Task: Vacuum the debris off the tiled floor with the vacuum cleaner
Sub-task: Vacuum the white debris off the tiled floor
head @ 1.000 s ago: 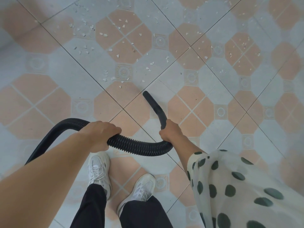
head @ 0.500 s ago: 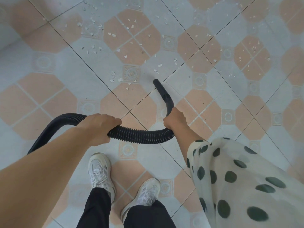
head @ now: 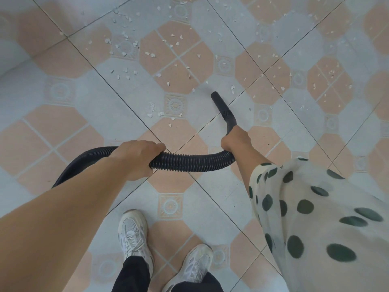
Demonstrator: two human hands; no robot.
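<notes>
Black ribbed hose (head: 189,164) runs between our two hands, and both have it firmly. Our left hand (head: 137,158) lies over the top of it with the fingers curled right round the ribs. Our right hand (head: 235,139) is closed round the smooth neck where the hose bends up into the rigid nozzle (head: 223,108).

From the right-hand grip the nozzle reaches forward and a little to the left, its long axis slanting away from us. Its open tip is low over the tiled floor (head: 63,127); we cannot tell whether it touches the tile. The debris (head: 174,42), small pale chips, lies mostly ahead of that tip in a broad scatter. A small clump (head: 232,88) sits just beyond the tip on its right. A near cluster (head: 152,111) lies well to the left of the nozzle, level with its middle and forward of our left hand.

We judge that the right hand does the steering, being the one on the nozzle and nearer the chips, while the left only carries and feeds the hose. Pushing on along the nozzle's own line would bring the tip toward the small clump and then the scatter. The near cluster would need a sideways swing to the left. Most of the cleaning looks to be ahead of us.
</notes>
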